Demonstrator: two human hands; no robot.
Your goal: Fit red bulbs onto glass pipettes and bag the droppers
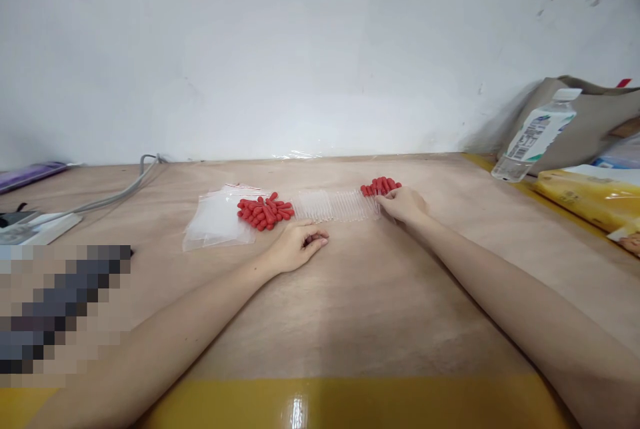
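right fingers (389, 198) pinch clear tube (378, 206), outline faint; left fingers (319, 240) loosely curled, palm hidden, cannot tell if holding.

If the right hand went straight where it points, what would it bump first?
The right hand would probably meet the clear tubes first, just in front of it, though depth is unclear.

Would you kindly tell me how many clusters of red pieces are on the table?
2. One cluster of red pieces lies at the right side of the plastic bags; the other cluster is by the right hand, which may hide part of it.
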